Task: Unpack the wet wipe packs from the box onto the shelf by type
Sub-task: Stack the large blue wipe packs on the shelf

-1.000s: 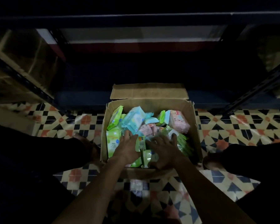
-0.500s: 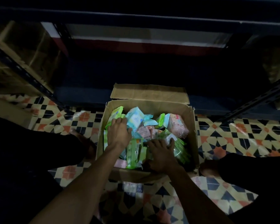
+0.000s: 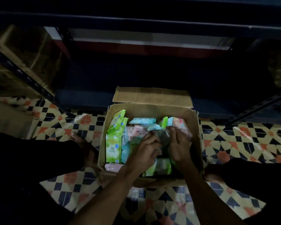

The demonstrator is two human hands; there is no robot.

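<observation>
An open cardboard box (image 3: 152, 109) stands on the patterned floor, filled with several wet wipe packs: light green packs (image 3: 113, 147) at the left, blue packs (image 3: 143, 120) at the back, a pink pack (image 3: 181, 125) at the back right. Both my hands are inside the box, right of its middle. My left hand (image 3: 145, 151) and my right hand (image 3: 179, 146) together grip a shadowed green pack (image 3: 163, 138), fingers curled round it from either side. More green packs (image 3: 161, 167) lie below my wrists. The dark blue shelf (image 3: 136, 75) runs behind the box.
My dark-clothed legs and bare feet (image 3: 83, 143) flank the box on both sides. Perforated metal shelf uprights (image 3: 23, 75) stand left and right. Cardboard boxes (image 3: 23, 51) fill the left rack. The box's back flap (image 3: 151, 95) leans toward the shelf.
My left hand has left the green packs at the box's left and moved right. My right hand moved up and right. Both now close together on a green pack.
</observation>
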